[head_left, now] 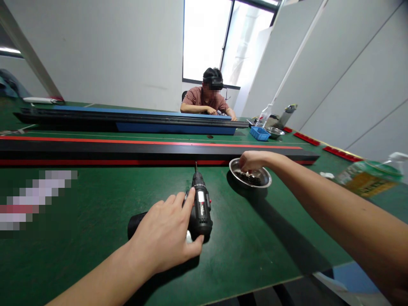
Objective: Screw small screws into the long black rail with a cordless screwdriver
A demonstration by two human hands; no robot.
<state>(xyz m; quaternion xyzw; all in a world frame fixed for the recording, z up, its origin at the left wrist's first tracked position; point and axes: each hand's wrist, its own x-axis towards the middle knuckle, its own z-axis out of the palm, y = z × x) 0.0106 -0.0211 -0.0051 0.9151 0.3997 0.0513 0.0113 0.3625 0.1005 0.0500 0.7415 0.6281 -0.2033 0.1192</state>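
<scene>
Left hand [161, 231]: comes in from the lower left, palm down, back of the hand up. It's wrapped over the drill with the index finger laid along the body and the thumb round at the back end, so yeah, it's got hold of it. The other fingertips are hidden.
Drill [201, 206]: middle of the table [242, 242], on its side, handle sticking out left under the hand, bit facing away from the wearer. The tip overlaps the bar's near red edge; can't tell if they touch.
Right arm: reaches in from the lower right, stretched pretty long, wrist bent so the fingers dip down.
Right hand [253, 160]: knuckles up, fingertips down in the bowl [269, 184]. Can't tell if it's pinching anything.
Bowl: shiny metal, right of the drill, with small dark bits [251, 179] inside.
Bar [153, 149]: long, black with red edges, lying crosswise just beyond the drill and bowl.
Far side: a co-worker [204, 100] leaning forward, arms on the table.
</scene>
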